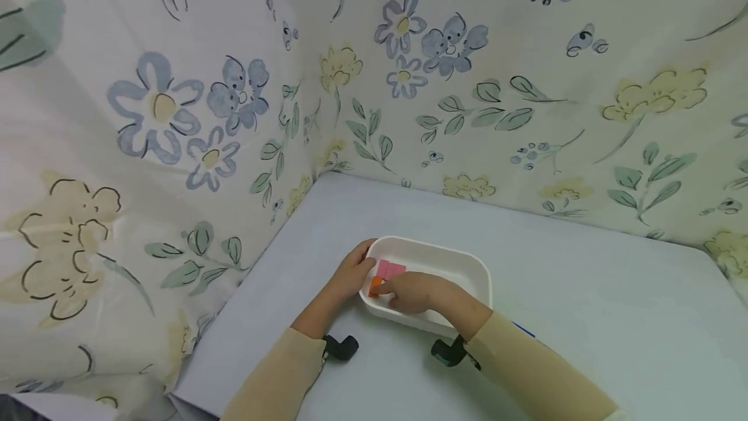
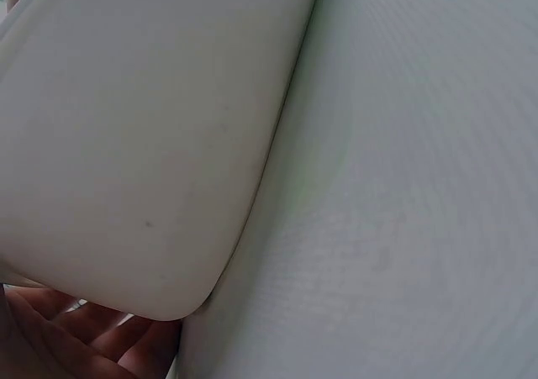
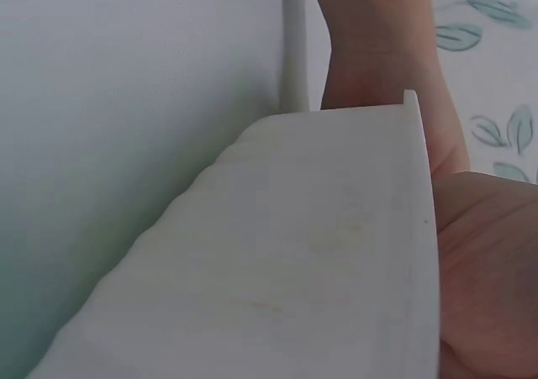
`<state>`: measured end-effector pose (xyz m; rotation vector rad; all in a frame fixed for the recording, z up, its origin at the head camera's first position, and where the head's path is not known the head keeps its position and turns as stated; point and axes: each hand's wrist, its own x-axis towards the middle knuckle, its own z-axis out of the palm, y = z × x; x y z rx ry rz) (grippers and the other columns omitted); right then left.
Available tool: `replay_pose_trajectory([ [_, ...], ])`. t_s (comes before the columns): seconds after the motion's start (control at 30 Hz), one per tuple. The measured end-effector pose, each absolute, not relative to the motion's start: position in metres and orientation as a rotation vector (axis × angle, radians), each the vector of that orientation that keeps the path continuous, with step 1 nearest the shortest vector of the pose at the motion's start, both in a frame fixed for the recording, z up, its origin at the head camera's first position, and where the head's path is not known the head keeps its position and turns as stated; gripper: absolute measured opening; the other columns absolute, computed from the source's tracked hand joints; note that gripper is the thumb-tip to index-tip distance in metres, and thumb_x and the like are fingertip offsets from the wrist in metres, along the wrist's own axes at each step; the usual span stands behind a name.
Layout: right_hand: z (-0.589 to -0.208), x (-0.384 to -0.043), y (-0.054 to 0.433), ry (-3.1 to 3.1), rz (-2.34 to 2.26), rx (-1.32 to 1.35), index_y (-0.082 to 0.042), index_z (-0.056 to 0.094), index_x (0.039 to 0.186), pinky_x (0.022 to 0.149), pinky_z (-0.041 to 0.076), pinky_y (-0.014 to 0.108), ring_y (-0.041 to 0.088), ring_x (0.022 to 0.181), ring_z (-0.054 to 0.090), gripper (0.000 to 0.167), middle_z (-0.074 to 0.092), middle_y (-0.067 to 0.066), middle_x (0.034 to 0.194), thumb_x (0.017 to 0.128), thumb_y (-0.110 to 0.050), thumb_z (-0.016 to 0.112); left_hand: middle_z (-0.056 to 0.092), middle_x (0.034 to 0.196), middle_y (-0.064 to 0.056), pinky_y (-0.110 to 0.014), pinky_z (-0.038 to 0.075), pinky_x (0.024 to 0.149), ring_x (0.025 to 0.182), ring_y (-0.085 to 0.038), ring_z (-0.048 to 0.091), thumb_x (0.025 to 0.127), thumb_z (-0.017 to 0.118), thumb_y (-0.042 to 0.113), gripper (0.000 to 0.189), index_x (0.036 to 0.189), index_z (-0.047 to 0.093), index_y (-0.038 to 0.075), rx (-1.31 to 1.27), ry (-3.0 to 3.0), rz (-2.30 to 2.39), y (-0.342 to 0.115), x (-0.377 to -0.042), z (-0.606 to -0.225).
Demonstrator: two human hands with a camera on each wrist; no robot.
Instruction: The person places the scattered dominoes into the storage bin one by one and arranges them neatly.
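A white rectangular tray (image 1: 432,245) with rounded corners sits on the table. My left hand (image 1: 354,270) grips its left end, thumb over the rim; in the left wrist view the fingers (image 2: 92,337) curl against the outer wall. Over the front rim reaches my right hand (image 1: 416,292), its fingertips pinching a small orange block (image 1: 375,286) at the tray's left end. Just behind the orange block lie pink blocks (image 1: 390,269), partly covered by the right hand. In the right wrist view, the tray's outer wall (image 3: 319,244) hides the right fingers.
The pale table (image 1: 584,291) extends to the right and in front of the tray. A thin blue strip (image 1: 523,329) shows beside the right sleeve. Flower-patterned cloth (image 1: 514,83) stands behind and to the left of the table. Black wrist cameras (image 1: 341,347) hang under both sleeves.
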<state>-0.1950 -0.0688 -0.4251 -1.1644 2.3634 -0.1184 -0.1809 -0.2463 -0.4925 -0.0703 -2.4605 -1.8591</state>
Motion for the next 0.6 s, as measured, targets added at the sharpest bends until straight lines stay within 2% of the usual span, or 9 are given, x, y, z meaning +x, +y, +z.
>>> replay_pose_trajectory([
  [0.1,-0.4279,-0.1964,-0.0685,2.366,-0.159,-1.198,-0.024,0.063,0.138,0.086,0.05,0.034,0.014,0.085,0.057,0.043,0.069,-0.003,0.105,0.098,-0.013,0.063,0.054,0.143,-0.013,-0.053,0.035,0.112,0.13,-0.032,0.05,0.101,0.047,0.007,0.044,0.145,0.049,0.007,-0.059,-2.464,-1.845,-0.2459,-0.1803,-0.4927],
  [0.27,-0.428,-0.1971,-0.0693,2.363,-0.248,-1.246,-0.018,0.065,0.136,0.071,0.044,0.029,0.014,0.074,0.054,0.038,0.06,-0.006,0.08,0.099,-0.012,0.061,0.054,0.143,-0.012,-0.054,0.035,0.111,0.13,-0.031,0.05,0.101,0.046,0.008,0.045,0.145,0.049,0.008,-0.067,-2.461,-1.83,-0.2475,-0.1806,-0.4901],
  [0.33,-0.4279,-0.1973,-0.0701,2.363,-0.266,-1.258,-0.016,0.066,0.135,0.071,0.045,0.028,0.012,0.073,0.054,0.036,0.064,-0.005,0.083,0.099,-0.012,0.061,0.053,0.144,-0.012,-0.053,0.035,0.111,0.13,-0.031,0.05,0.101,0.046,0.008,0.045,0.145,0.049,0.008,-0.068,-2.461,-1.833,-0.2474,-0.1806,-0.4892],
  [0.5,-0.4292,-0.1956,-0.0709,2.367,-0.279,-1.267,-0.013,0.069,0.13,0.085,0.052,0.03,0.008,0.08,0.058,0.032,0.071,-0.004,0.104,0.099,-0.016,0.064,0.051,0.146,-0.013,-0.053,0.035,0.112,0.132,-0.032,0.048,0.101,0.046,0.008,0.045,0.147,0.047,0.008,-0.052,-2.476,-1.837,-0.2458,-0.1792,-0.4889],
  [0.6,-0.4305,-0.1941,-0.0692,2.375,-0.303,-1.269,-0.013,0.071,0.126,0.082,0.052,0.03,0.007,0.078,0.058,0.028,0.07,-0.006,0.094,0.099,-0.017,0.064,0.051,0.146,-0.013,-0.053,0.034,0.112,0.133,-0.032,0.048,0.101,0.046,0.008,0.046,0.147,0.047,0.007,-0.054,-2.477,-1.848,-0.2448,-0.1788,-0.4903],
])
